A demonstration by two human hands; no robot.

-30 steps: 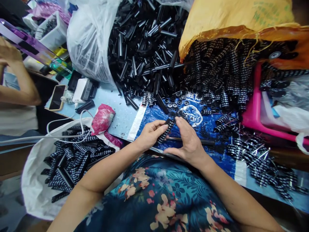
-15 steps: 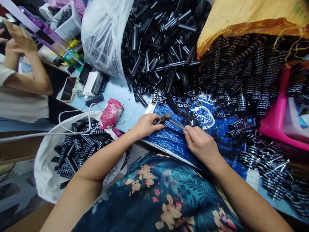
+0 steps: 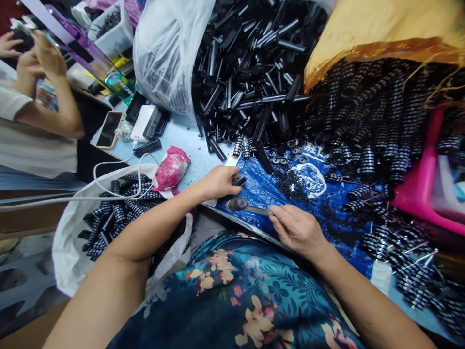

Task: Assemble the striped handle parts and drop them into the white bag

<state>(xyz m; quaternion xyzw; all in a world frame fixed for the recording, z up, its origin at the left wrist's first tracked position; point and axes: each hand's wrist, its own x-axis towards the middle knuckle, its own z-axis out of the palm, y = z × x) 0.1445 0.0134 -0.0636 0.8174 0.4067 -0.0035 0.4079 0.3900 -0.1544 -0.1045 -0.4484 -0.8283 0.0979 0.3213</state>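
Note:
In my right hand (image 3: 300, 227) is a small hammer (image 3: 258, 210), gripped by its thin handle. The hammer's head points left and lies low over the front edge of the blue plastic sheet (image 3: 254, 186). My left hand (image 3: 221, 182) is closed around a short black tube-like piece (image 3: 240, 181); its dark end sticks out past the thumb, and the rest is hidden by the fingers. The hammer head sits just below this piece, apart from it. Beyond my hands lie small black rings (image 3: 279, 160) and a scatter of tiny black bits (image 3: 290, 184).
A clear plastic bag (image 3: 163, 63) spills black tubes (image 3: 250, 72). Ribbed black rollers (image 3: 363, 111) pour from a yellow sack (image 3: 385, 29). At left stand a white sack (image 3: 65, 252) of rollers, a pink bundle (image 3: 171, 168) and a phone (image 3: 109, 130). Another person's arm (image 3: 54, 116) is beyond.
The hammer head has dropped away from the black piece, toward me and slightly left. My right hand moved with it. My left hand keeps the piece; the view has shifted slightly.

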